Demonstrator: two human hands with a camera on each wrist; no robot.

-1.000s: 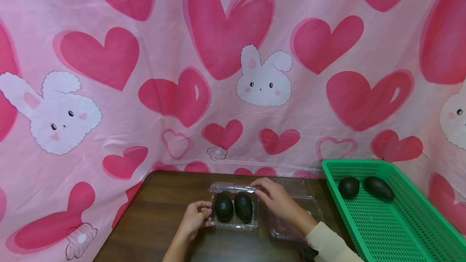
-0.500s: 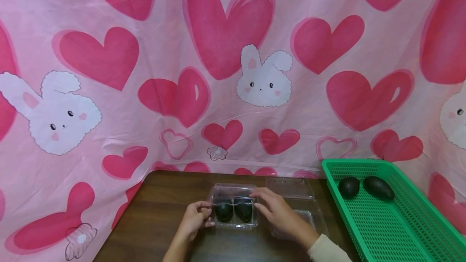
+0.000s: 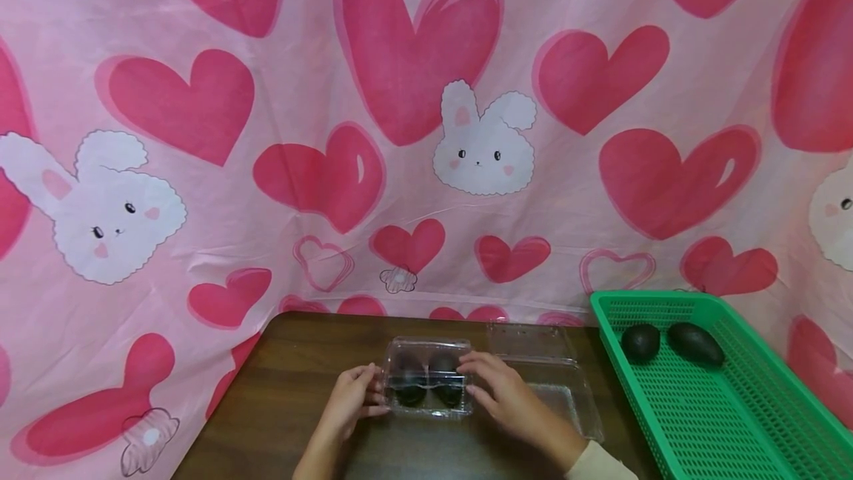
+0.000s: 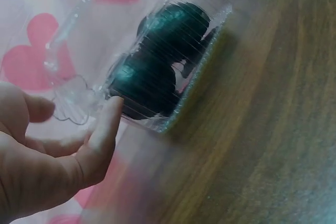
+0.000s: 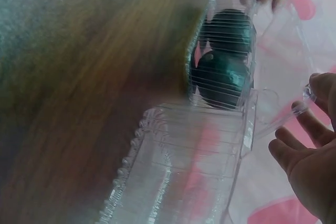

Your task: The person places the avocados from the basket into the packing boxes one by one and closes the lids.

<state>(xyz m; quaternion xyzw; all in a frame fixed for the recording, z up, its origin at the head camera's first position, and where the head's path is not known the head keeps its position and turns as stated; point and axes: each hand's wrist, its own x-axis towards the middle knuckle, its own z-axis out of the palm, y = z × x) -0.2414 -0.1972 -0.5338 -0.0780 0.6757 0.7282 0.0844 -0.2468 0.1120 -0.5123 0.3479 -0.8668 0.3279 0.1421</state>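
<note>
In the head view, a clear, ribbed plastic clamshell box (image 3: 429, 413) sits on a dark brown wood-grain table (image 3: 266, 391), with two glossy, dark green, egg-shaped fruits (image 3: 409, 392) side by side inside. Its thin, transparent hinged lid (image 3: 429, 347) tilts partway over them. The left hand (image 3: 349, 398) touches the box's left side with loosely bent fingers, while the right hand (image 3: 506, 395) is at the lid's right edge. Uneven pressure there could twist the flimsy plastic and leave a corner unlatched. A second clear, shallow plastic clamshell (image 3: 586, 398) lies just right, near enough for its rim to snag. Further right, a green, perforated plastic basket (image 3: 629, 391) holds two dull, blackish oval fruits (image 3: 695, 344)

In the left wrist view, a left fingertip meets the box's corner without curling round it; a harder push could slide the light box

In the right wrist view, the right hand seems to pinch the lid's edge between fingertips; the slick plastic could slip free and spring back
</note>
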